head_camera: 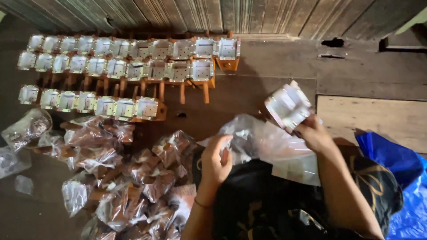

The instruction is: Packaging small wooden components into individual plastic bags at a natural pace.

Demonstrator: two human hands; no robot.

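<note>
Three rows of small square white-lined wooden boxes [133, 62] stand on the dark wooden floor [275, 89] at the far left, each box set on short orange-brown legs. The two far rows run side by side up to the plank wall [222, 15]; the nearer row is shorter and ends near the middle of the floor. Nearer to me on the left lies a loose heap of clear plastic bags [129, 182], each wrapped around a reddish-brown wooden piece, the bags overlapping one another. A few crumpled clear bags [26, 129] lie apart at the far left edge. At the right edge, blue plastic sheeting [400, 178] bunches beside my leg, and a paler plank [373, 115] lies in the floor beyond it.

My right hand [313, 133] is closed around one white-lined box [288, 106], holding it tilted, with its open white side turned up and to the left. That box is raised above the floor, right of centre, well apart from the rows. My left hand [215, 160] is closed on the near left part of a clear plastic bag [262, 142], fingers curled into the film. The bag stretches between my two hands, its right end just under the box, across my dark patterned lap [275, 200]. My hands are apart, joined only by the bag. I cannot tell whether the box is partly inside the bag.
</note>
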